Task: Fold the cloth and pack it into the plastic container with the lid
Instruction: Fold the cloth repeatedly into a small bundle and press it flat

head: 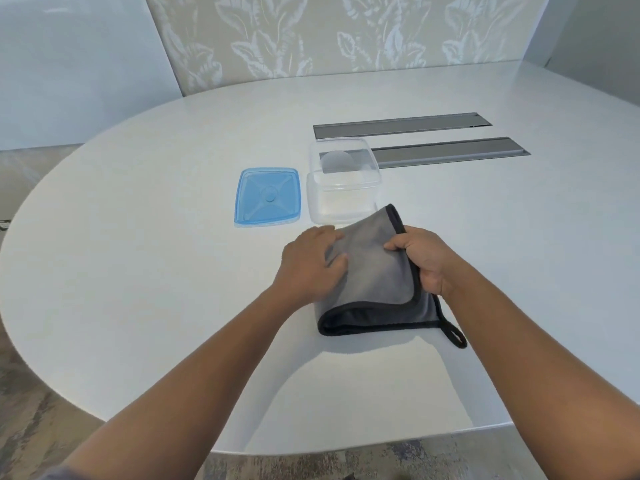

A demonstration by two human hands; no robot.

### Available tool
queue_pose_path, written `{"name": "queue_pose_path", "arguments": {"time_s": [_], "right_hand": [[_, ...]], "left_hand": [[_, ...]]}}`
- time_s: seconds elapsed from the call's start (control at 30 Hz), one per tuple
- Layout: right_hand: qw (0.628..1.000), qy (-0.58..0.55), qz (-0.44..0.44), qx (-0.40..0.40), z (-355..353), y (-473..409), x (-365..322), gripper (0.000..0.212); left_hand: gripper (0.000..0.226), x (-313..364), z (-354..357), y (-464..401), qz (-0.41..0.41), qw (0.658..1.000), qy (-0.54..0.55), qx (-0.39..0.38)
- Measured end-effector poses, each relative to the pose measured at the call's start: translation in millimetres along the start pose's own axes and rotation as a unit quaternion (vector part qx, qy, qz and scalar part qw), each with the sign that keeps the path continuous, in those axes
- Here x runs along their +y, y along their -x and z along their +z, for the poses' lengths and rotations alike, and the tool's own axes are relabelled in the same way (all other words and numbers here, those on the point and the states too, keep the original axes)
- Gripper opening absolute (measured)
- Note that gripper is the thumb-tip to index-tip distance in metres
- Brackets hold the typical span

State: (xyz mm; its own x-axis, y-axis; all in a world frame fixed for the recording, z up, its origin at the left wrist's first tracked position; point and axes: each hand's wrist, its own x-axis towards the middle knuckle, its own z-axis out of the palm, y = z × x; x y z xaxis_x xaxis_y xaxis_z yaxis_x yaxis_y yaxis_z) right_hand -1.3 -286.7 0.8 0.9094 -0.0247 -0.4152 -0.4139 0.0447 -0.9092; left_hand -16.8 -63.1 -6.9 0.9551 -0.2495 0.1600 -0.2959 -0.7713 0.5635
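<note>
Cloth (pixel 377 278) sat folded on the bench (pixel 138 271), just in front of the clear container (pixel 343 195); blue lid (pixel 266 199) lay off, flat beside the container's left wall. Left hand (pixel 308 265) was laid over the cloth's left side, fingers gripping the fold; right hand (pixel 419 261) was pinching the black-trimmed right edge, far corner lifted. Judged: mid-fold, still looked wider than the container mouth. To do it well: bring the edges square, press the crease flat with the left palm, tuck the hanging loop (pixel 455 336) inside the next fold so it doesn't snag the rim or foul the lid seal.
</note>
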Motion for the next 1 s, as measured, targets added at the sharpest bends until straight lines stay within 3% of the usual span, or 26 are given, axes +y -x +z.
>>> {"name": "queue_pose_path", "arguments": {"time_s": [0.2, 0.5, 0.73, 0.8, 0.87, 0.9, 0.97, 1.0], "right_hand": [[0.995, 0.093, 0.019, 0.042, -21.1, -7.1, 13.1, 0.02], [0.988, 0.148, 0.007, 0.051, -24.9, -4.9, 5.9, 0.013], [0.993, 0.098, 0.034, 0.063, -22.6, 0.8, 5.9, 0.014], [0.995, 0.066, 0.031, 0.061, -21.6, 0.7, 3.5, 0.015], [0.997, 0.042, 0.024, 0.059, -18.8, 0.2, -0.2, 0.014], [0.997, 0.033, 0.02, 0.059, -16.8, 0.0, -2.3, 0.013], [0.998, 0.032, 0.011, 0.058, -12.9, -0.2, -5.6, 0.013], [0.998, 0.037, 0.008, 0.058, -11.1, -0.3, -6.5, 0.014]], "left_hand": [[0.073, -9.3, 44.0, 15.2, 0.005, 0.984, -0.129, -0.125], [0.09, -19.0, 48.3, 14.9, 0.001, 0.979, -0.143, -0.146], [0.101, 9.2, 30.9, 28.2, 0.025, 0.986, -0.12, -0.114], [0.09, 29.8, 31.1, 43.8, 0.115, 0.988, -0.093, -0.034], [0.046, 51.8, 42.2, 63.6, 0.287, 0.955, -0.014, 0.075], [0.027, 61.5, 51.3, 73.1, 0.343, 0.935, 0.022, 0.091], [0.015, 75.6, 67.4, 85.2, 0.361, 0.931, 0.043, 0.03], [0.022, 79.8, 74.1, 86.9, 0.325, 0.945, 0.03, -0.014]]}}
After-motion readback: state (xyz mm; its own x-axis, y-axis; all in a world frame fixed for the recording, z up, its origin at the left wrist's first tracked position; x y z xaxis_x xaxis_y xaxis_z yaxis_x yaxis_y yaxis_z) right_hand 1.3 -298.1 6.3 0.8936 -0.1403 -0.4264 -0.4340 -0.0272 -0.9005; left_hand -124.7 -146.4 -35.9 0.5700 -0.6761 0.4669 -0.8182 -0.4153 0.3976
